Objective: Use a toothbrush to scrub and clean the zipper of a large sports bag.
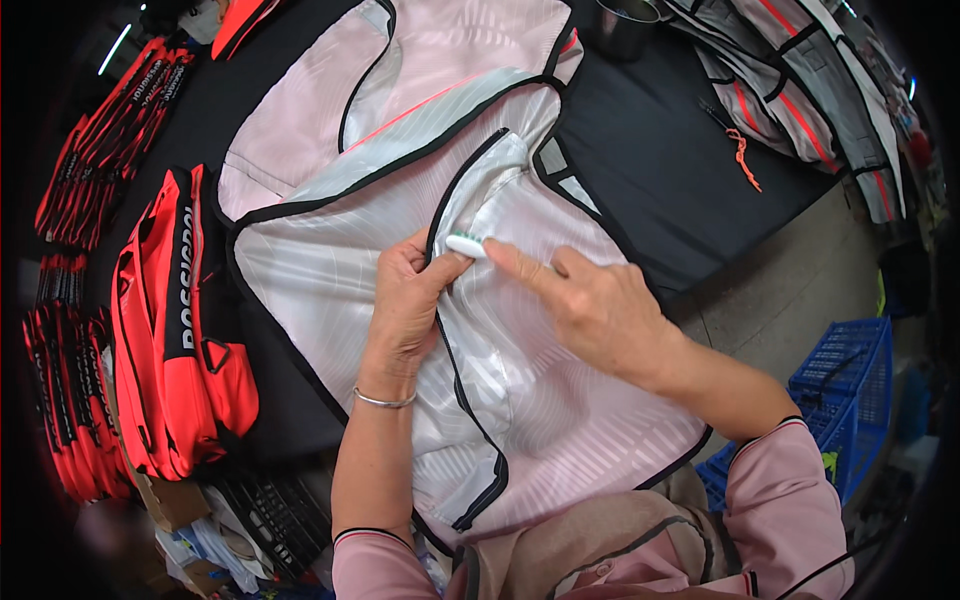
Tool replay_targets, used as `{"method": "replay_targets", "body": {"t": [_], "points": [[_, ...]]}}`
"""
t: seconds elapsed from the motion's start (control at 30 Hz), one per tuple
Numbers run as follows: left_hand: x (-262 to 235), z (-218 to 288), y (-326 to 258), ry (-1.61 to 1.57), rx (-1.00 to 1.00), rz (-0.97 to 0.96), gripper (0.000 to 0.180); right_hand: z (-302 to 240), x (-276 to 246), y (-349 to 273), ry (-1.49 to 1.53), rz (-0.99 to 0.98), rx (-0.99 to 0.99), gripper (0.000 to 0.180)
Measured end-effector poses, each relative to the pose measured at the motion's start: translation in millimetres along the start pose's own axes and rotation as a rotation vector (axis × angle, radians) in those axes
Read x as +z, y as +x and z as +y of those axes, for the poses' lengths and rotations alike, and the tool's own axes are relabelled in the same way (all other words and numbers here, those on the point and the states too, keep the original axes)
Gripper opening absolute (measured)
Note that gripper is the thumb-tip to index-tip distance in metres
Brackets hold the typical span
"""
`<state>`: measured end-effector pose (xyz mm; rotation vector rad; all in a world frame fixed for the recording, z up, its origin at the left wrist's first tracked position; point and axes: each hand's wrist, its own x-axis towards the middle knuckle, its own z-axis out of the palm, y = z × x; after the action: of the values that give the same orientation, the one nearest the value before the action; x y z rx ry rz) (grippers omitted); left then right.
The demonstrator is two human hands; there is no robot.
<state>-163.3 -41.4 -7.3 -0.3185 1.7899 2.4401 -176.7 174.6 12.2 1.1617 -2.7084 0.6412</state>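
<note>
A large pale pink and silvery fabric piece [340,260] with black-bound edges lies across the dark table and down over my lap. My left hand [405,290] is closed on the black edging of an opening in it, thumb on top. In my right hand [600,310] is a small white toothbrush [466,245] with green bristles, its handle mostly hidden by the fingers. My index finger stretches along it toward the brush head. The brush head rests at the fabric by my left thumb, beside the black edging.
Red and black bags [170,330] lie at the left, with more stacked behind. Grey bags with orange-red stripes [790,90] are piled at the far right, near an orange cord [742,160]. A dark cup [625,25] stands at the back. Blue crates [845,400] sit on the right floor.
</note>
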Motion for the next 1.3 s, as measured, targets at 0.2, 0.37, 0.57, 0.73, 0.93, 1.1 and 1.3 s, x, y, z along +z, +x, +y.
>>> {"method": "replay_targets", "body": {"t": [0.2,0.37,0.57,0.73,0.93,1.1,1.3], "points": [[1.8,-0.2,-0.5,-0.05,-0.049,0.004,0.024,6.8,4.6,6.4,-0.005,0.082,0.101,0.061],[9.2,3.1,-1.5,-0.042,-0.047,0.028,0.025,21.7,5.6,10.2,-0.019,0.079,0.151,0.066],[6.4,3.6,-0.8,-0.041,-0.051,0.023,0.028,12.4,-0.7,7.3,-0.005,0.047,0.131,0.058],[6.0,4.6,-0.1,-0.02,-0.054,0.047,0.032,43.9,-16.6,28.6,0.168,0.316,0.181,0.041],[17.6,6.1,1.5,0.078,-0.005,0.069,0.041,48.1,-20.4,61.2,0.304,0.339,-0.004,0.027],[29.3,2.8,-1.2,0.169,0.111,0.182,0.041,51.4,2.2,72.9,0.111,0.256,-0.143,0.022],[31.0,0.7,-2.0,0.182,0.129,0.279,0.041,61.2,15.5,78.2,-0.049,0.355,-0.316,0.023]]}}
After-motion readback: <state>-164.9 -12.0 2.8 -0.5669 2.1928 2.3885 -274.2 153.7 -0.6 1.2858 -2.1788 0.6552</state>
